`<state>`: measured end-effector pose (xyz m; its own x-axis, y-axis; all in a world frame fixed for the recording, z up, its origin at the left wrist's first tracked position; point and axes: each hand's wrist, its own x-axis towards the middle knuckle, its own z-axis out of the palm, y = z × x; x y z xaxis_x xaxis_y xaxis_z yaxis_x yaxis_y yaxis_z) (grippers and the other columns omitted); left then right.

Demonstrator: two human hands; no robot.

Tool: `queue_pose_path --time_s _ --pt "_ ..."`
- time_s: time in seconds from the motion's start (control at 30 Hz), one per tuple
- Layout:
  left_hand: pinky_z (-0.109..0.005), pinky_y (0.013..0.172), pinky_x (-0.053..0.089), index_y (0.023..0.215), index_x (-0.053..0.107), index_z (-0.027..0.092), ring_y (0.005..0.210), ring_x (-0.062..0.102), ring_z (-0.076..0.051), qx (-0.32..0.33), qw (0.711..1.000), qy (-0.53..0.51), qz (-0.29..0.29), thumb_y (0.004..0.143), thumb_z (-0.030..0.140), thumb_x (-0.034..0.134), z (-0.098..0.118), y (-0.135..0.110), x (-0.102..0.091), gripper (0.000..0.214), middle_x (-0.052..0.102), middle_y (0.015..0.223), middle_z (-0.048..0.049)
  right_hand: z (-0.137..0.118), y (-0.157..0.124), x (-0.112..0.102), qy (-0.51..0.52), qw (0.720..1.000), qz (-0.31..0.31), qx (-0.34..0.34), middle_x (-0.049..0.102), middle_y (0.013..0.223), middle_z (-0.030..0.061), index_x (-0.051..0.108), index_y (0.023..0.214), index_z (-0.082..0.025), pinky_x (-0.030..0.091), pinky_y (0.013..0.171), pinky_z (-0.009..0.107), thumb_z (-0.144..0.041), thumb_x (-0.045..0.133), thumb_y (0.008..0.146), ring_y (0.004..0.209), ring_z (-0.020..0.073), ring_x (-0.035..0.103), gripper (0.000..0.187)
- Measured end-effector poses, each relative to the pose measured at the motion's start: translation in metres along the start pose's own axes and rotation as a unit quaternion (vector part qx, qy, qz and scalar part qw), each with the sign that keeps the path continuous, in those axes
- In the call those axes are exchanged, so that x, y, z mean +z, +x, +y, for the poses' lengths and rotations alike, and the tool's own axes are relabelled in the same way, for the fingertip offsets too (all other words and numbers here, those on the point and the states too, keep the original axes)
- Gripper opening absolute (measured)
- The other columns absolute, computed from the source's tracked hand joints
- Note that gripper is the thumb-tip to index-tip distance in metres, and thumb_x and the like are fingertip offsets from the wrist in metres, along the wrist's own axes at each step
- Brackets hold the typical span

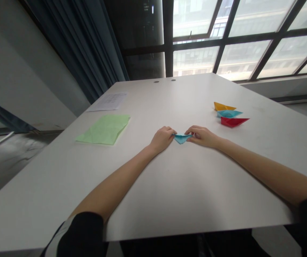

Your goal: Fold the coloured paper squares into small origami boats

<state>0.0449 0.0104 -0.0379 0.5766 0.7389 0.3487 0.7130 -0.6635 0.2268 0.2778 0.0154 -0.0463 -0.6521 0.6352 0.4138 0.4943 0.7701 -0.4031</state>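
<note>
A small piece of folded light-blue paper [181,139] lies between my two hands at the middle of the table, its point toward me. My left hand [164,138] pinches its left corner. The right corner is held between the thumb and fingers of my right hand [200,135]. Beyond my right hand stand three folded paper boats: a yellow boat [223,106], a blue boat [229,113] and a red boat [233,122], close together in a row.
A light-green sheet of paper [103,129] lies on the white table [174,192] to the left. Behind it is a printed white sheet [109,101]. Two round grommets sit near the far edge, below the windows. A blue curtain [80,43] hangs at the back left.
</note>
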Motion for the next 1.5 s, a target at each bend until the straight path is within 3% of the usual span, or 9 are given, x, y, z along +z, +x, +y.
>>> queue_pose_path --time_s 0.17,0.43,0.93,1.13,1.5 --pt "-0.030 0.083 0.044 0.094 0.065 0.019 0.091 0.055 -0.017 0.024 1.000 -0.003 0.002 0.083 0.015 0.047 -0.001 -0.001 0.000 0.022 0.064 0.095 -0.0047 -0.001 0.000 -0.001 -0.028 0.999 0.019 -0.034 0.063 0.086 0.0076 0.060 0.092 -0.019 0.048 0.073 0.030 -0.031 0.056 0.081 0.075 0.0161 0.058 0.018" --pt "-0.034 0.081 0.045 0.095 0.065 0.019 0.089 0.055 -0.019 0.077 0.997 -0.018 0.008 0.079 0.041 0.056 0.001 -0.004 -0.004 0.028 0.063 0.092 -0.0073 0.000 0.000 -0.001 -0.046 0.997 0.021 -0.062 0.063 0.090 0.0081 0.060 0.097 -0.020 0.047 0.078 0.034 -0.029 0.053 0.083 0.084 0.0186 0.057 0.018" --pt "-0.030 0.083 0.045 0.089 0.065 0.018 0.093 0.056 -0.017 0.149 0.987 -0.048 -0.015 0.084 0.028 0.049 0.004 -0.002 0.003 0.019 0.065 0.097 -0.0065 -0.002 0.001 0.001 -0.058 0.996 0.013 -0.071 0.064 0.081 0.0059 0.063 0.088 -0.020 0.047 0.074 0.032 -0.025 0.050 0.085 0.078 0.0175 0.057 0.014" --pt "-0.031 0.090 0.042 0.089 0.059 0.016 0.099 0.054 -0.017 0.135 0.989 -0.024 -0.050 0.085 0.025 0.045 0.015 -0.001 -0.001 0.017 0.064 0.098 -0.0068 -0.004 0.002 0.000 -0.068 0.996 -0.002 -0.060 0.065 0.082 0.0064 0.064 0.091 -0.020 0.047 0.075 0.032 -0.026 0.049 0.085 0.079 0.0181 0.057 0.017" --pt "-0.032 0.088 0.042 0.100 0.056 0.016 0.095 0.053 -0.018 0.113 0.986 0.076 -0.100 0.088 0.025 0.038 0.029 0.000 -0.005 0.024 0.060 0.101 -0.0084 -0.004 0.002 -0.001 -0.080 0.995 -0.014 -0.059 0.065 0.087 0.0077 0.064 0.092 -0.019 0.046 0.077 0.031 -0.026 0.046 0.086 0.082 0.0181 0.058 0.020"
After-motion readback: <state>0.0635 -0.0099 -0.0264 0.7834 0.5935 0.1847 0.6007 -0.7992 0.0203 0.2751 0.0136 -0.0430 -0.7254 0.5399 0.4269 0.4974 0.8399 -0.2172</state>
